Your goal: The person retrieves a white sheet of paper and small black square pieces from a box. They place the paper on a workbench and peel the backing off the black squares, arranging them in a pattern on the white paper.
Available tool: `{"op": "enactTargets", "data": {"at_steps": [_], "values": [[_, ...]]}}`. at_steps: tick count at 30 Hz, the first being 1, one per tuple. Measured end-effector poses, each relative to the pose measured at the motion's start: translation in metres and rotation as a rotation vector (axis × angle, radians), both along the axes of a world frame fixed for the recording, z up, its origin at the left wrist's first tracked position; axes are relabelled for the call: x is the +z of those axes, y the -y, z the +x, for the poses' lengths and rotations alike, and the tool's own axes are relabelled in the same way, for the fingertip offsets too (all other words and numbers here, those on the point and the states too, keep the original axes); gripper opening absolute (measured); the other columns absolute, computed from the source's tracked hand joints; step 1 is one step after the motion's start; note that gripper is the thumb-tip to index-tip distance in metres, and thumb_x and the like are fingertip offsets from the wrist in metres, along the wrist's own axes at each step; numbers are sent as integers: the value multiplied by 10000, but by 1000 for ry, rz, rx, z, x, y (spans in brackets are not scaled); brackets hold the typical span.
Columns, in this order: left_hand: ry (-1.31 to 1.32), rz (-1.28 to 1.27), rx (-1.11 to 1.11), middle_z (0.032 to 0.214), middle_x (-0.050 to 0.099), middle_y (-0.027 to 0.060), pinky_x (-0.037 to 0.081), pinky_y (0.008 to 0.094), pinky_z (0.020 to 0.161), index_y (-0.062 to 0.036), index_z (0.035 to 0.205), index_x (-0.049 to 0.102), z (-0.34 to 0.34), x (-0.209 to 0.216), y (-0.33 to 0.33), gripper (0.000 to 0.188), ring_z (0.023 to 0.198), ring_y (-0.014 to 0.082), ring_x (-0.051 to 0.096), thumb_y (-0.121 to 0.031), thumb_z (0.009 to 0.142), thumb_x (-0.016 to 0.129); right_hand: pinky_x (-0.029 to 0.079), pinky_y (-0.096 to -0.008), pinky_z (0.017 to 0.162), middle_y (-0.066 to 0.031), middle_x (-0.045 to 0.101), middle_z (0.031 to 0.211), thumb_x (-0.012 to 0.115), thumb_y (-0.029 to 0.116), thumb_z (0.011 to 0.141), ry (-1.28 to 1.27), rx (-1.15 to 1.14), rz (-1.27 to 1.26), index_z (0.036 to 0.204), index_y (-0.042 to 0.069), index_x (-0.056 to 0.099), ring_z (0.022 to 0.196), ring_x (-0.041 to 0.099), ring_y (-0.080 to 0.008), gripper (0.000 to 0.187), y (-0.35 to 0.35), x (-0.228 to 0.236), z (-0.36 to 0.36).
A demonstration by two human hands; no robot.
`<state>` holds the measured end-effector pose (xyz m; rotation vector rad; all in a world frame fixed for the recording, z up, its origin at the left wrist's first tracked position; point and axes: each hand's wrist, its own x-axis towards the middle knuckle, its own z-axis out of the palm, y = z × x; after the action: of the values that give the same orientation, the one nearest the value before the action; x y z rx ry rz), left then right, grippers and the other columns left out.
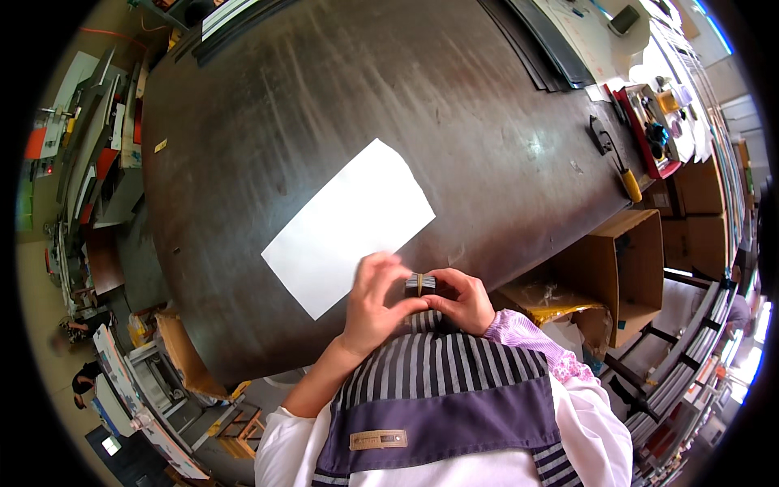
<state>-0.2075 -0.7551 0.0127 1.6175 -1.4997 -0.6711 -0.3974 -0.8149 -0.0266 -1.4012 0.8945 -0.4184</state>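
Close to my body, at the table's near edge, a small stack of dark, thin pieces (pixel 413 285) has a tan band (pixel 420 283) around its middle. My right hand (pixel 466 303) is closed on the stack from the right, with the thumb below and the index finger above. My left hand (pixel 372 307) is at the stack's left side. Its thumb reaches to the lower edge of the stack, while its raised fingers are smeared by motion. Just beyond my hands, a white sheet of paper (pixel 349 223) lies slanted on the dark table (pixel 268 138).
A yellow-handled tool (pixel 630 184) lies at the table's right edge, near a red tray of small items (pixel 667 167). Dark flat strips (pixel 552 40) rest at the far right. An open cardboard box (pixel 637 272) stands below the right edge. A small yellowish piece (pixel 161 146) lies at left.
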Motion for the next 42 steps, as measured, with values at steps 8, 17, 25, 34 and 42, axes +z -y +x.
{"op": "enactTargets", "data": {"at_steps": [8, 17, 25, 34, 42], "values": [[33, -34, 128, 732, 623, 70, 495, 304, 565, -14, 821, 660, -16, -5, 4, 138, 627, 189, 619, -31, 765, 785, 547, -314, 648, -104, 647, 908, 826, 104, 727, -55, -110, -418, 1088, 13, 648, 750, 677, -233, 413, 5, 9, 7], [-67, 104, 41, 788, 641, 70, 510, 297, 590, -7, 837, 614, -16, -13, 2, 90, 662, 171, 635, -36, 840, 699, 566, -290, 681, -112, 630, 903, 807, 47, 731, -118, -126, -448, 1085, -15, 638, 779, 688, -208, 397, 6, 9, 4], [-111, 63, 99, 796, 654, 85, 513, 294, 582, 1, 850, 645, -24, -16, 0, 71, 640, 186, 650, -29, 840, 708, 559, -289, 665, -105, 626, 901, 803, 45, 740, -47, -197, -338, 1077, 3, 637, 753, 679, -209, 379, 3, 5, 2], [-255, 110, 159, 764, 632, 68, 476, 256, 586, 19, 838, 646, -31, -14, -2, 74, 629, 136, 594, -6, 838, 715, 569, -297, 679, -109, 627, 899, 813, 52, 731, -70, -200, -383, 1076, 1, 633, 766, 684, -215, 392, -3, 6, 2], [-159, 79, 67, 774, 625, 77, 479, 278, 591, 15, 849, 625, -26, -16, -7, 83, 637, 161, 597, -1, 837, 706, 578, -304, 686, -107, 627, 895, 809, 45, 738, -48, -195, -308, 1069, -7, 632, 779, 688, -211, 379, -8, 8, -3]]}}
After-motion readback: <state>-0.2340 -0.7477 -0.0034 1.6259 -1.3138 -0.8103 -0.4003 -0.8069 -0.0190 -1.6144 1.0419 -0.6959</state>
